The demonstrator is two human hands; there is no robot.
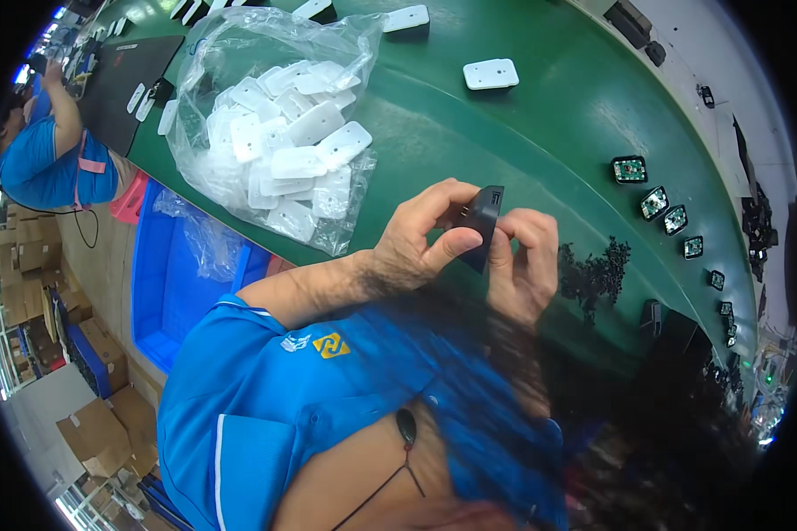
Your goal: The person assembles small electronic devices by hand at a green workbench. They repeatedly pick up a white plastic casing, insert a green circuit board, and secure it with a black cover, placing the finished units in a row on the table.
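Observation:
My left hand point(423, 237) grips a black plastic charger housing point(484, 215) between thumb and fingers. The housing stands on edge above the green table, with small port slots near its top and thin metal pins on the side toward my left palm. At its opposite face, my right hand point(524, 257) has thumb and fingers bent together against it; whether a small part is pinched there is hidden. To the left lies a clear plastic bag point(360, 190) full of white rounded panels point(297, 163). Beyond the housing, a white-topped black unit point(491, 74) rests on the table.
Small black parts point(596, 273) lie heaped right of my right hand. Several housings with green circuit boards point(630, 169) line the table's right side. A blue bin point(164, 288) stands below the left edge. Farther left, a co-worker in a blue shirt point(53, 173) works by a dark mat point(133, 80).

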